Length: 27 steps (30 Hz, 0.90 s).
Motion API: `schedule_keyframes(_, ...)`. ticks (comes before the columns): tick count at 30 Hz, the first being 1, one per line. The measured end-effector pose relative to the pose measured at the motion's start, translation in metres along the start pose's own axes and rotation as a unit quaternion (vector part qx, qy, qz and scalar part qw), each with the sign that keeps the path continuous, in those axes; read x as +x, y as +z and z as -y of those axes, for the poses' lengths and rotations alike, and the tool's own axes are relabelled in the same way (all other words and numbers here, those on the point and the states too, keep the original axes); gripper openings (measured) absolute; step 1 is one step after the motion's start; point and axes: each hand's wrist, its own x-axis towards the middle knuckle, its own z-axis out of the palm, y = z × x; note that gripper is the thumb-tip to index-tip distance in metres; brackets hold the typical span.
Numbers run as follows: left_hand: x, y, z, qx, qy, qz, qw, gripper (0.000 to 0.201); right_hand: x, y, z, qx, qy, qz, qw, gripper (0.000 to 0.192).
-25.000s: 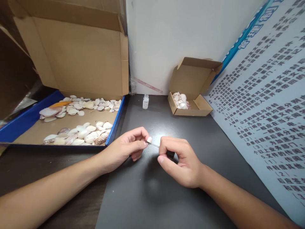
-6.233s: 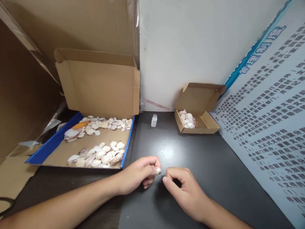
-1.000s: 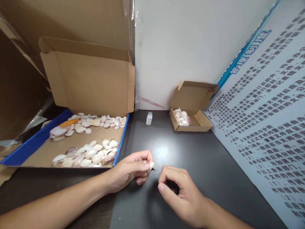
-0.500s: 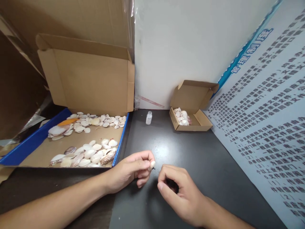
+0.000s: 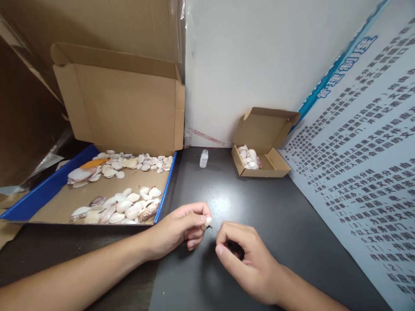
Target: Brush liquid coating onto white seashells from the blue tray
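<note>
Between the thumb and forefinger of my left hand (image 5: 186, 229) a small whitish shell (image 5: 208, 222) is pinched. My right hand (image 5: 246, 261) is closed just to the right of it, over the dark tabletop. From its fingertips a thin needle-like tool (image 5: 214, 229) points at the shell; whether its tip touches is too fine to make out. Something dark shows inside the curled right fingers, part of a handle or only shadow. Left of my hands, a blue-edged cardboard box (image 5: 167, 181) holds many white and patterned shells (image 5: 121, 207).
A small clear bottle (image 5: 204, 159) stands upright near the wall. At the back right is an open small cardboard box (image 5: 266, 172) with white shells (image 5: 248, 157) in its left part. A printed poster (image 5: 356, 151) covers the right wall; the dark table (image 5: 275, 207) runs beneath.
The whole view has shifted slightly. Both hands keep nearly the same pose, and the shell is turned a little in my left fingers.
</note>
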Motion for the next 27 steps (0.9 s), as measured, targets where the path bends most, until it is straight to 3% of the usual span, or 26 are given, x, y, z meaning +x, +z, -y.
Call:
schedule_keyframes(8, 0.0004, 0.0011, -0.0022, -0.041, -0.005, -0.01, 0.999, 0.017, -0.0038, -0.0024, 0.0024, 0.059, -0.026, -0.009, 0.998, 0.007)
schedule_keyframes(14, 0.0005, -0.001, -0.0005, -0.062, -0.006, -0.007, 0.998, 0.017, -0.0066, -0.0013, -0.0009, 0.068, -0.008, 0.011, 0.998, 0.029)
schedule_keyframes(18, 0.0005, -0.001, -0.0015, -0.068, -0.005, -0.013, 0.998, 0.018, -0.0045, -0.0019, -0.0016, 0.067, -0.011, 0.023, 0.997, 0.033)
schedule_keyframes(27, -0.0005, 0.0025, -0.0042, -0.071, -0.009, -0.041, 0.997, 0.019, -0.006, -0.0018, 0.0002, 0.029, -0.023, 0.046, 0.998, 0.021)
